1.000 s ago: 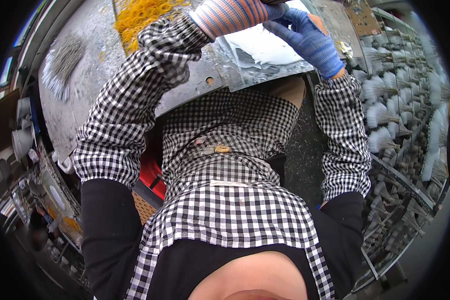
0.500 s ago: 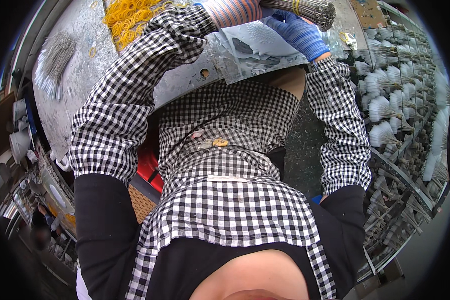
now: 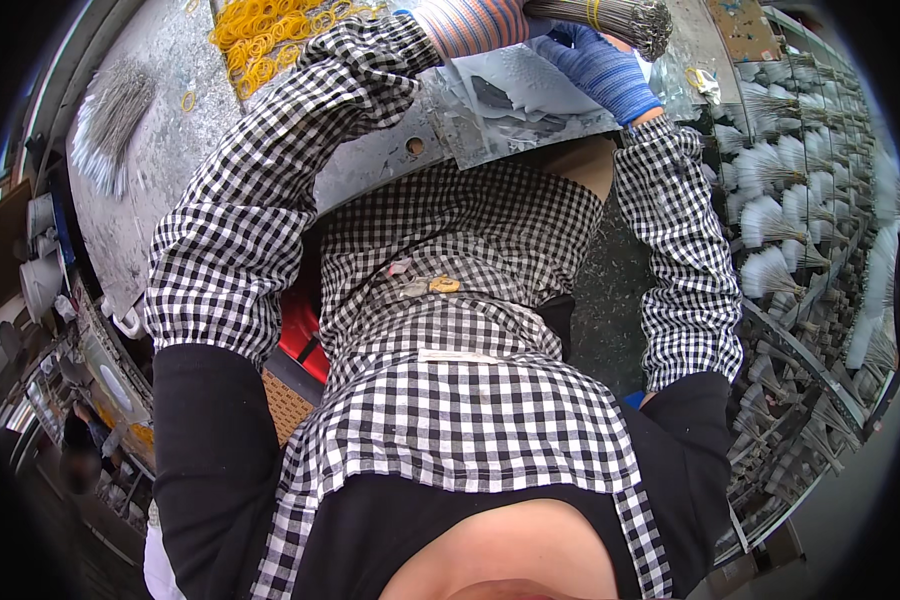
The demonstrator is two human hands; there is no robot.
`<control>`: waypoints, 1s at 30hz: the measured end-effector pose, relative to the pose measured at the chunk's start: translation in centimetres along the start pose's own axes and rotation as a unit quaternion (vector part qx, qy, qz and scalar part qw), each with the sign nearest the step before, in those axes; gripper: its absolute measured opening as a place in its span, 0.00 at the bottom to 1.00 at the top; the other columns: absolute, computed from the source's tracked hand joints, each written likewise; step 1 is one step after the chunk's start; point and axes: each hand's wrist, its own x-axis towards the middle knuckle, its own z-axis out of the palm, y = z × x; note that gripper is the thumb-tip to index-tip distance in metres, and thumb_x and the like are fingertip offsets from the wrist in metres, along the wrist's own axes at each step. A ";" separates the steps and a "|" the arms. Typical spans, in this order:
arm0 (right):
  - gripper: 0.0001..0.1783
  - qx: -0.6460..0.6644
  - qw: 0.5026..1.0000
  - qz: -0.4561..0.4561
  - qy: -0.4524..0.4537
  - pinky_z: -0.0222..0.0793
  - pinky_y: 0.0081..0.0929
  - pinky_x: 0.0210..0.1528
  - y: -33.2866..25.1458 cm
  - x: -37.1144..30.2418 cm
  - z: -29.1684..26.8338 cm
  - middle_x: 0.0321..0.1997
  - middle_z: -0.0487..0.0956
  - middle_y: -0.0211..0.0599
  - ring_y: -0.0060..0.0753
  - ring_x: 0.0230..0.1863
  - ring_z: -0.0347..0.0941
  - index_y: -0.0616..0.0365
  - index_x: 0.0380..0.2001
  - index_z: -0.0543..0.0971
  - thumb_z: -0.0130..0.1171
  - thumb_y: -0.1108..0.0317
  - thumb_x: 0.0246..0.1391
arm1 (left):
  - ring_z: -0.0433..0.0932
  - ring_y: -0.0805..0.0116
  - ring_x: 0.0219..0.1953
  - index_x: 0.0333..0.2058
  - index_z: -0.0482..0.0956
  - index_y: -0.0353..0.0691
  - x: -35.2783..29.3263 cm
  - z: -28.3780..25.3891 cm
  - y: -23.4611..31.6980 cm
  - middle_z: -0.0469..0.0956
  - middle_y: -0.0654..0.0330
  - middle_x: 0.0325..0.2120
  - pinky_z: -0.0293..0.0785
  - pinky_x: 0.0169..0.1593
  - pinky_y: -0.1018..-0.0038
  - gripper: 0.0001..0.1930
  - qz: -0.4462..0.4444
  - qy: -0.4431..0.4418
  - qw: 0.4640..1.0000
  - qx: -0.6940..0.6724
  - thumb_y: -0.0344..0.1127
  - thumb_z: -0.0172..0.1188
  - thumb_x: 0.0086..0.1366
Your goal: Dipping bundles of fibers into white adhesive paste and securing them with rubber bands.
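Note:
A bundle of thin grey wire stems [image 3: 630, 22] lies crosswise at the top edge, its cut ends to the right and a yellow rubber band [image 3: 595, 12] around it. My left hand [image 3: 473, 24], in a striped glove, is closed round the bundle's left part; the picture's edge cuts off some of it. Just beneath the bundle is my right hand [image 3: 602, 72] in a blue glove. Its fingers are bent up against the stems, partly hidden behind them. Below both hands lies a grey metal plate [image 3: 470, 150] with a wet, whitish film.
Yellow rubber bands [image 3: 255, 40] are heaped on the grey table [image 3: 205, 140] at upper left. Beside them lies a pile of white-tipped wire stems [image 3: 115, 120]. On the right, a rack holds rows of white-bristled bundles [image 3: 770, 220]. A hole [image 3: 415, 146] pierces the table near its front edge.
The whole view has shifted slightly, moving the table and my left sleeve a little to the right. Both hands stay at the bundle with almost the same hold.

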 end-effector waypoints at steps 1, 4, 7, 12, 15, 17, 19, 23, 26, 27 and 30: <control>0.32 0.001 1.000 0.002 -0.029 0.76 0.37 0.57 0.3 0.0 -0.2 0.52 0.85 0.34 0.37 0.50 0.83 0.41 0.58 0.81 0.51 0.33 0.64 | 0.82 0.53 0.38 0.38 0.82 0.46 0.1 0.2 0.0 0.82 0.55 0.32 0.78 0.42 0.66 0.13 0.002 0.000 1.000 -0.002 0.33 0.72 0.52; 0.34 -0.002 0.999 0.011 -0.052 0.75 0.43 0.61 0.8 0.1 0.2 0.55 0.84 0.37 0.40 0.54 0.82 0.38 0.60 0.79 0.45 0.29 0.65 | 0.82 0.54 0.37 0.38 0.82 0.46 0.3 0.2 0.1 0.82 0.56 0.32 0.78 0.41 0.66 0.13 -0.016 -0.019 0.999 -0.022 0.34 0.72 0.52; 0.34 0.007 0.999 0.010 -0.043 0.76 0.41 0.60 1.1 0.2 0.1 0.54 0.85 0.36 0.38 0.53 0.82 0.38 0.60 0.79 0.47 0.29 0.64 | 0.82 0.53 0.36 0.38 0.82 0.46 0.5 0.0 0.1 0.82 0.55 0.32 0.78 0.40 0.66 0.14 0.004 -0.016 1.000 -0.017 0.36 0.73 0.53; 0.19 0.109 0.984 -0.112 0.089 0.76 0.33 0.38 -1.1 -1.0 -3.0 0.31 0.84 0.41 0.38 0.32 0.81 0.63 0.44 0.82 0.68 0.59 0.56 | 0.82 0.62 0.35 0.41 0.79 0.41 0.7 0.1 -1.3 0.81 0.56 0.31 0.78 0.41 0.69 0.16 -0.132 -0.033 0.985 -0.105 0.29 0.72 0.53; 0.18 0.173 0.963 -0.135 0.159 0.76 0.31 0.39 -3.1 -1.8 -4.6 0.32 0.85 0.40 0.36 0.32 0.80 0.63 0.44 0.83 0.69 0.62 0.55 | 0.80 0.72 0.40 0.50 0.73 0.38 0.8 -0.1 -2.5 0.80 0.61 0.37 0.80 0.46 0.72 0.23 -0.290 -0.012 0.889 -0.354 0.25 0.70 0.57; 0.15 0.222 0.916 -0.180 0.283 0.77 0.29 0.39 -4.4 -2.9 -5.7 0.32 0.85 0.37 0.33 0.32 0.79 0.63 0.42 0.83 0.70 0.66 0.54 | 0.80 0.72 0.41 0.51 0.73 0.38 1.1 -0.9 -2.4 0.80 0.61 0.38 0.79 0.47 0.73 0.23 -0.320 0.012 0.867 -0.382 0.26 0.71 0.58; 0.15 0.253 0.919 -0.179 0.243 0.76 0.29 0.39 -4.9 -3.2 -5.6 0.32 0.85 0.37 0.32 0.32 0.79 0.63 0.42 0.83 0.70 0.67 0.53 | 0.79 0.72 0.42 0.51 0.73 0.38 1.3 -1.2 -2.1 0.80 0.62 0.38 0.79 0.48 0.73 0.23 -0.327 0.019 0.860 -0.392 0.27 0.71 0.58; 0.14 0.225 0.942 -0.172 0.181 0.76 0.28 0.38 -6.4 -4.0 -5.7 0.31 0.83 0.37 0.29 0.32 0.79 0.63 0.39 0.83 0.70 0.65 0.54 | 0.77 0.73 0.42 0.50 0.74 0.39 1.5 -1.7 -1.3 0.77 0.65 0.37 0.77 0.48 0.74 0.21 -0.339 0.048 0.855 -0.390 0.31 0.72 0.60; 0.15 0.259 0.944 -0.136 0.153 0.76 0.29 0.39 -5.7 -3.3 -4.3 0.30 0.82 0.37 0.30 0.32 0.78 0.63 0.39 0.82 0.70 0.62 0.56 | 0.75 0.75 0.40 0.49 0.74 0.41 1.7 -1.6 -1.1 0.76 0.66 0.36 0.75 0.46 0.74 0.19 -0.349 0.053 0.848 -0.396 0.34 0.71 0.62; 0.16 0.272 0.945 -0.120 0.133 0.76 0.29 0.40 -5.6 -3.0 -4.2 0.31 0.82 0.38 0.31 0.33 0.78 0.63 0.40 0.81 0.70 0.61 0.56 | 0.74 0.75 0.39 0.49 0.75 0.41 1.7 -1.7 -0.9 0.76 0.66 0.36 0.74 0.45 0.74 0.18 -0.366 0.051 0.840 -0.397 0.36 0.71 0.63; 0.18 0.274 0.950 -0.093 0.115 0.76 0.30 0.43 -6.0 -2.9 -4.2 0.33 0.82 0.39 0.31 0.36 0.78 0.63 0.41 0.80 0.70 0.60 0.55 | 0.72 0.77 0.35 0.48 0.75 0.43 1.9 -1.9 -0.4 0.75 0.67 0.35 0.72 0.40 0.76 0.16 -0.392 0.061 0.824 -0.405 0.37 0.69 0.65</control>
